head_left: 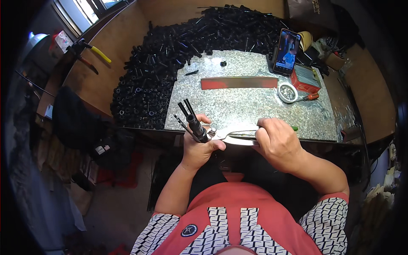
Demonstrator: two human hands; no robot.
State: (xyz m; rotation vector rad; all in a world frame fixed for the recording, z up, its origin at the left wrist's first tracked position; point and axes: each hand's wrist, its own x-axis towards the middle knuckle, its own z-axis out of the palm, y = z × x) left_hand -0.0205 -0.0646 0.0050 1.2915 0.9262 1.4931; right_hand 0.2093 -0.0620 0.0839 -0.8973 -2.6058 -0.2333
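Observation:
My left hand (198, 148) is closed around a black tubular part (195, 124) with several thin prongs sticking up at its far end. It is tilted, and I cannot tell its exact kind. In my right hand (278, 139) are silver pliers (231, 134), the fist wrapped round their handles. A green handle tip (294, 128) shows past the right hand. The pliers' jaws meet the near end of the black part beside my left thumb; what they bite on there is too small to make out. Both hands are at the front edge of the speckled stone slab (242, 110).
A large heap of black parts (161, 63) lies behind and left of the slab. On the slab are a red-edged metal strip (240, 83), a white bowl of small bits (287, 92), an orange-handled screwdriver (311, 97), a red box (305, 80) and a propped phone (287, 51). Yellow-handled pliers (100, 53) hang at left.

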